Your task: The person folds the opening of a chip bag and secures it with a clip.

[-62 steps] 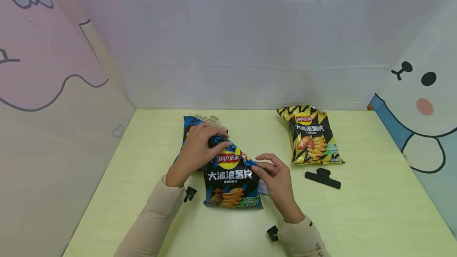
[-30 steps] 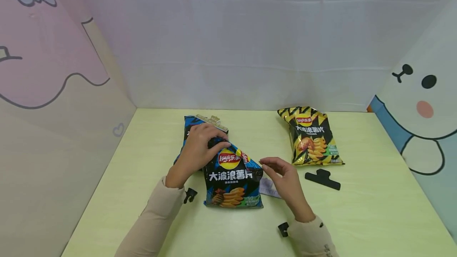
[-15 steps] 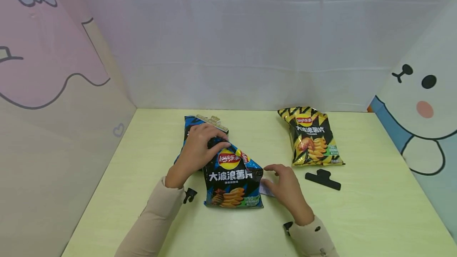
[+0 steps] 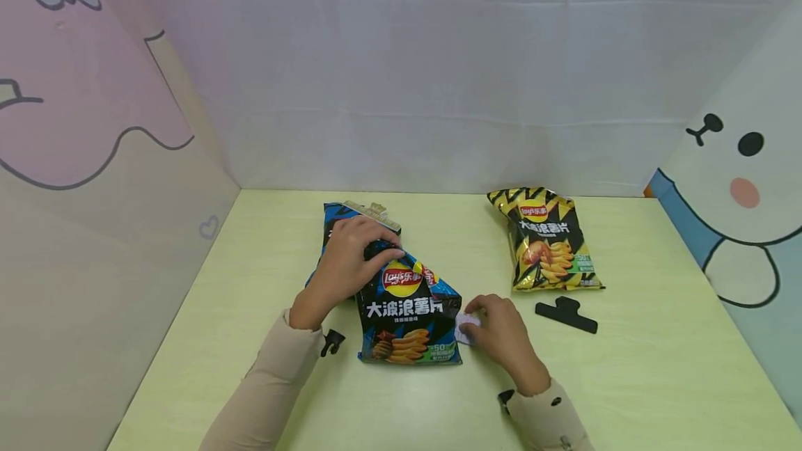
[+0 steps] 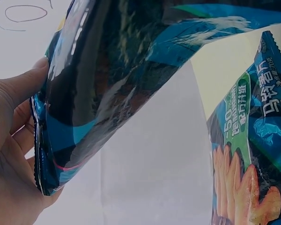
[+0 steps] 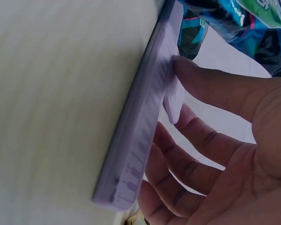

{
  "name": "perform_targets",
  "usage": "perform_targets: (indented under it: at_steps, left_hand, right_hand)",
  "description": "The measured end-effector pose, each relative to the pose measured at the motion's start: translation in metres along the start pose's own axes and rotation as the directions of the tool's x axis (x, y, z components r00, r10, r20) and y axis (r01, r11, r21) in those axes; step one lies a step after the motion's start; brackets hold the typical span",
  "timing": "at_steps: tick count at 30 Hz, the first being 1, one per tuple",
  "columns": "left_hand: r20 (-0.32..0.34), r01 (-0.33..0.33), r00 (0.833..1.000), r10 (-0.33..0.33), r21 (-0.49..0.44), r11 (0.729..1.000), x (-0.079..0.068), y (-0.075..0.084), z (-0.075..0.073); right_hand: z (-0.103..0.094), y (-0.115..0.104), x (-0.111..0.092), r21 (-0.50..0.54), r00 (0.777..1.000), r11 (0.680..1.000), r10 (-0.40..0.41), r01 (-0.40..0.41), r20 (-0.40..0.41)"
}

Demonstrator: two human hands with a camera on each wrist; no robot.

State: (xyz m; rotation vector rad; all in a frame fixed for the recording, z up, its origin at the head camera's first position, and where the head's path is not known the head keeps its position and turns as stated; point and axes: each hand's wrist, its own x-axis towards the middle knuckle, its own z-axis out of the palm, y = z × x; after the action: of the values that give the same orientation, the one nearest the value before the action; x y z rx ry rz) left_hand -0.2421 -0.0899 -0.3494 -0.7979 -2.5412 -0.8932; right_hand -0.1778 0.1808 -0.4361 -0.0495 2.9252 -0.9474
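My left hand (image 4: 351, 252) grips the folded top edge of a black and blue chip bag (image 4: 407, 329), which stands tilted on the table. In the left wrist view the thumb and fingers pinch the bag's crimped edge. By the bag's lower right side lies a pale purple bag clip (image 6: 131, 159). My right hand (image 4: 504, 339) pinches the clip's raised handle, thumb on one side and a finger behind it. The bag covers part of the clip in the head view. Behind the left hand, a second blue bag (image 4: 335, 214) wears a pale clip (image 4: 372, 216) along its top.
A black and yellow chip bag (image 4: 548, 239) lies at the back right. In front of it rests a black bag clip (image 4: 567, 314). A pale wall (image 4: 438, 89) closes off the table's far edge, with printed side walls left and right.
My right hand has left the bag's folded right corner, moved right and down, and taken the purple clip's handle. The left hand keeps its grip on the bag in the same place.
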Motion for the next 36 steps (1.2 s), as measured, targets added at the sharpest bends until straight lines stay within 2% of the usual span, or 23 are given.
perform_targets:
  at_steps: [3, 8, 13, 16, 25, 36]
  left_hand:
    - [-0.007, -0.009, 1.000, 0.009, -0.005, 1.000, 0.000, 0.000, -0.001]
    - [-0.011, -0.018, 1.000, 0.018, -0.009, 1.000, -0.001, 0.000, 0.000]
    - [-0.025, -0.030, 0.999, 0.030, -0.013, 0.999, -0.002, 0.000, 0.000]
    - [-0.034, -0.031, 0.999, 0.031, -0.016, 0.999, -0.002, 0.001, 0.000]
    - [-0.037, -0.022, 0.999, 0.021, -0.033, 0.999, -0.002, 0.001, 0.000]
    - [-0.031, -0.019, 0.999, 0.017, -0.040, 0.999, -0.002, 0.000, 0.001]
  right_hand:
    - [-0.001, 0.001, 0.001, 0.011, 1.000, 1.000, 0.014, -0.014, 0.015]
    - [-0.002, 0.002, 0.001, 0.096, 0.998, 0.994, 0.042, -0.047, 0.053]
    - [-0.007, 0.002, -0.001, 0.156, 0.995, 0.983, 0.087, -0.094, 0.053]
    - [-0.010, 0.003, -0.002, 0.178, 0.994, 0.978, 0.100, -0.105, 0.038]
    - [-0.020, 0.000, -0.001, 0.241, 0.994, 0.968, 0.086, -0.067, -0.070]
    - [-0.031, -0.006, -0.004, 0.340, 0.983, 0.937, 0.134, -0.084, -0.126]
